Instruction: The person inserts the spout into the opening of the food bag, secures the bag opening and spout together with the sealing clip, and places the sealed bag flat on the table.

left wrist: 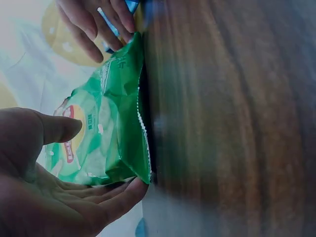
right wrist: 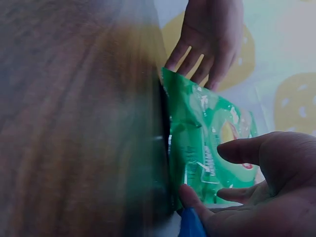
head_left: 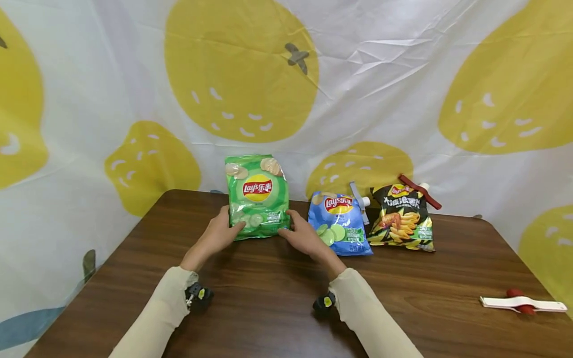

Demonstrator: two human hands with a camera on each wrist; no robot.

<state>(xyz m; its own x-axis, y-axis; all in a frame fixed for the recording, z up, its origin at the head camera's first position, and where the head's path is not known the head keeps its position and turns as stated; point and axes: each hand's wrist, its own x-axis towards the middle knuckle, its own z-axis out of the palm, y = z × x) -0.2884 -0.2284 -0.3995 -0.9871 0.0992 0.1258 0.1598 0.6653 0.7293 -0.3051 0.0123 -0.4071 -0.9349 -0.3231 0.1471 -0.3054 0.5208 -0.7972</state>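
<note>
A green bag of potato chips [head_left: 258,201] stands upright near the back of the table, its lower seam close over the wood. My left hand [head_left: 219,231] holds its lower left side, thumb in front and fingers along the edge. On the opposite side, my right hand [head_left: 306,234] holds the lower right edge, with its thumb over the front. In the left wrist view, the left thumb lies across the front of the green bag [left wrist: 116,143]. The right wrist view has the right fingers at the side of the green bag [right wrist: 197,133].
To the right stand a blue chip bag [head_left: 337,223] with a grey-blue clip [head_left: 359,201] and a black chip bag [head_left: 400,219] with a dark red clip [head_left: 420,191]. White and red clips [head_left: 523,303] lie at the table's right. A lemon-print cloth [head_left: 358,99] hangs behind.
</note>
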